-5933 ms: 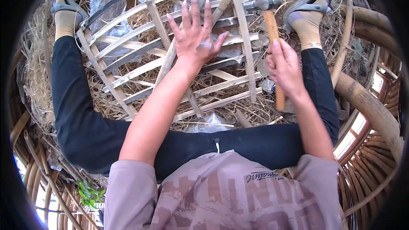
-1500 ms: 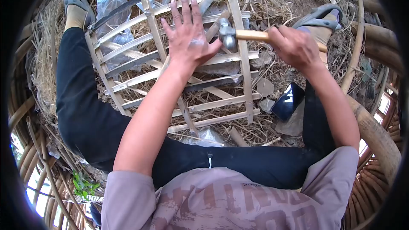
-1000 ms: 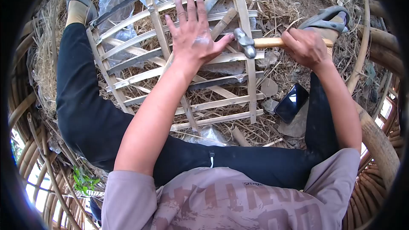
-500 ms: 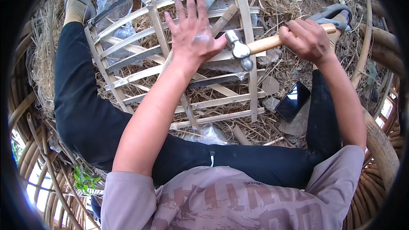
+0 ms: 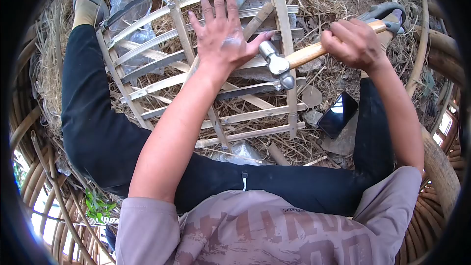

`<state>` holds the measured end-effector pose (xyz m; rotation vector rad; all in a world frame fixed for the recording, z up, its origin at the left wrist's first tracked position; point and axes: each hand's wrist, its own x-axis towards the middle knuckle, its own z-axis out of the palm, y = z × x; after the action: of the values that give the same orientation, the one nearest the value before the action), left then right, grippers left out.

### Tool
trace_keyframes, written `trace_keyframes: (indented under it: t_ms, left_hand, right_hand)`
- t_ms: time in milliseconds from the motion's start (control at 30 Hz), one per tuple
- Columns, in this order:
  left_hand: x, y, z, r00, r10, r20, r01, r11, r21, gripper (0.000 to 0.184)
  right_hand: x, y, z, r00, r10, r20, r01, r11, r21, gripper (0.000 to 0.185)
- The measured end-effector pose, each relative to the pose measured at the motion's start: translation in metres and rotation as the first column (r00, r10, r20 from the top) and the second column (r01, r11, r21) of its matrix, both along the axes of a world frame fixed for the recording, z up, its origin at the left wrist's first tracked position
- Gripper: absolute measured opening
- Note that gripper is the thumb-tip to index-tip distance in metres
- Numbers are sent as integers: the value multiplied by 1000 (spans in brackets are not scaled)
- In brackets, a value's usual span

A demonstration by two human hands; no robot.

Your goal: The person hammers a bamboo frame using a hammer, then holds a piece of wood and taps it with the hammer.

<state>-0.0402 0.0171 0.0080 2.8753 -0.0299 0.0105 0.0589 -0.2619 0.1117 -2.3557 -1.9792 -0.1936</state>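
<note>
A ball-peen hammer (image 5: 306, 56) with a wooden handle is gripped in my right hand (image 5: 354, 44). Its steel head hangs over the right part of a lattice of split bamboo strips (image 5: 260, 116), close to my left thumb. My left hand (image 5: 221, 39) lies palm down over the lattice's upper middle, fingers spread and pointing away from me. Nothing shows between those fingers. Pale and dark strips cross over upright bamboo slats, and the lattice lies on straw between my legs. My left palm hides some of the crossings.
A black phone (image 5: 337, 116) lies by my right leg. Under and behind the lattice is crumpled clear plastic (image 5: 132, 7). A short bamboo piece (image 5: 259, 21) rests beneath the strips. Curved bamboo poles (image 5: 439, 172) stand on the right, and more bamboo (image 5: 54, 186) rises on the left.
The hammer's head has tilted and moved slightly downward in view. My right hand has shifted a little, still gripping the handle. My left hand stays spread in nearly the same place.
</note>
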Motion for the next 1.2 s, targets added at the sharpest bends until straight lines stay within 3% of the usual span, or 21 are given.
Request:
trace_keyframes:
  t_ms: [100, 233, 267, 500, 600, 700, 833, 967, 1100, 1200]
  left_hand:
    - [2, -1, 1, 1000, -3, -5, 3, 1000, 28, 130]
    - [-1, 4, 3, 999, -28, 37, 28, 1000, -8, 131]
    - [-1, 4, 3, 999, -34, 4, 34, 999, 3, 132]
    - [1, 4, 6, 996, -62, -56, 64, 997, 42, 140]
    - [1, 4, 7, 996, -63, -68, 67, 997, 45, 143]
    - [0, 4, 9, 995, -63, -82, 68, 996, 55, 143]
    - [2, 4, 9, 996, -56, -69, 59, 998, 37, 142]
    - [-1, 2, 8, 998, -56, -17, 56, 998, -9, 141]
    - [-4, 4, 5, 998, -50, -30, 50, 999, 13, 141]
    - [1, 4, 8, 998, -49, -47, 50, 998, 31, 141]
  right_hand:
    - [-10, -5, -20, 955, -293, 54, 298, 935, -190, 12]
    - [-14, -17, -17, 978, -210, 1, 209, 973, -96, 15]
    - [-19, -23, -18, 974, -225, 9, 224, 962, -158, 15]
    - [-27, -15, -6, 968, -251, -3, 251, 967, -38, 15]
    - [-24, -15, -15, 973, -231, 2, 230, 972, -53, 14]
    - [-23, -13, -22, 945, -327, 19, 327, 938, -114, 13]
    - [-22, -13, -15, 986, -158, 54, 161, 986, -50, 12]
    - [-19, -15, -25, 951, -308, 29, 309, 949, -64, 13]
    - [-22, -18, -20, 990, -109, 86, 113, 993, -46, 10]
    - [-25, -8, -20, 992, -110, 63, 113, 993, -37, 10]
